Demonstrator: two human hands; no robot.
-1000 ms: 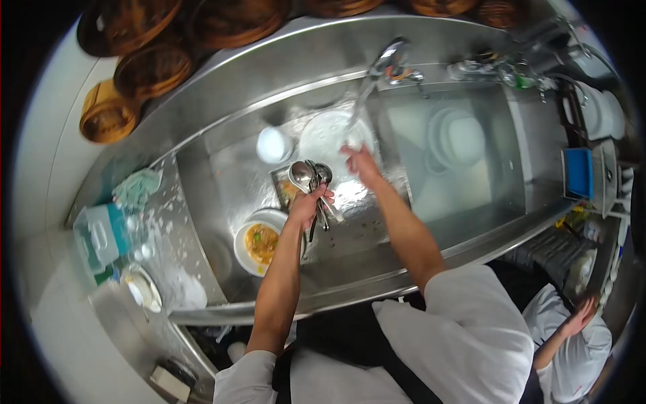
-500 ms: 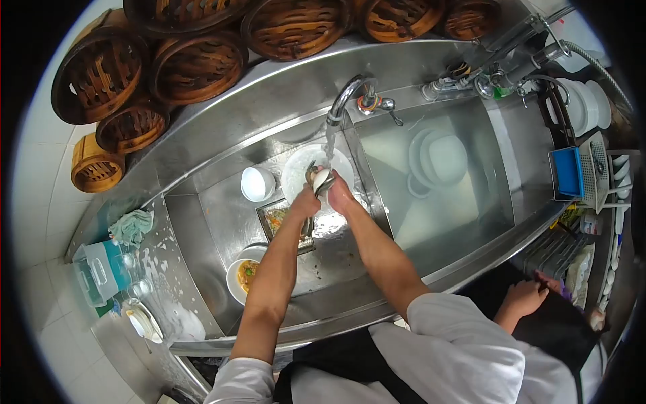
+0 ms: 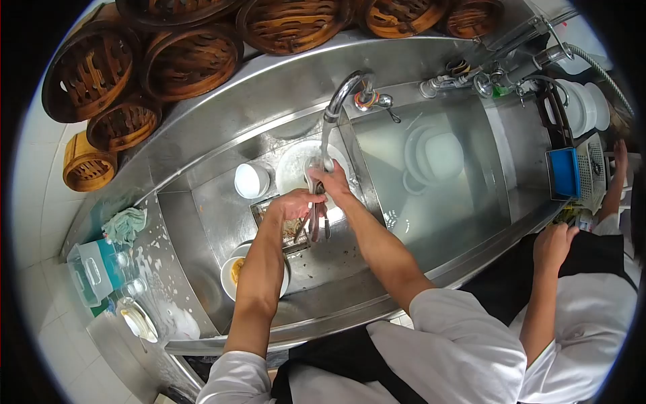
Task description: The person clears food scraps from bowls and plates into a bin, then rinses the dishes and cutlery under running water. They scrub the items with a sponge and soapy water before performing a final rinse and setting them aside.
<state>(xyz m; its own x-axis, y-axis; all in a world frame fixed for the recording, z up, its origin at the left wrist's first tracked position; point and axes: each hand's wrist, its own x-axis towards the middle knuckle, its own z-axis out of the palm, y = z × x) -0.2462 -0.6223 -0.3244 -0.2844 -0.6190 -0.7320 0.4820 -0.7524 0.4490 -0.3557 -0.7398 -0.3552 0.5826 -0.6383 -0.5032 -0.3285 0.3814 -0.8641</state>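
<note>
My left hand (image 3: 296, 204) is closed round a bundle of metal spoons (image 3: 314, 227), their handles pointing down toward me. My right hand (image 3: 334, 182) grips the same bundle nearer its upper end, under the stream from the tap (image 3: 343, 94). Beneath the hands lies a large white plate (image 3: 291, 160) in the left basin. A drain opening (image 3: 259, 214) with food scraps sits below my left hand, partly covered by it. Left of the plate stands a white bowl (image 3: 250, 180). My left forearm partly hides another white bowl (image 3: 227, 281) with yellowish food in it.
White dishes (image 3: 441, 155) lie under water in the right basin (image 3: 404, 222). Bamboo steamers (image 3: 192, 60) line the back ledge. A green cloth (image 3: 126, 225) and clear plastic box (image 3: 94, 273) are at left. A co-worker's hand (image 3: 555, 244) is at right, near a blue basket (image 3: 564, 173).
My left hand has moved slightly down and left, and the spoons now point toward me with their handles showing. At right, the co-worker's arms have risen and reached outward.
</note>
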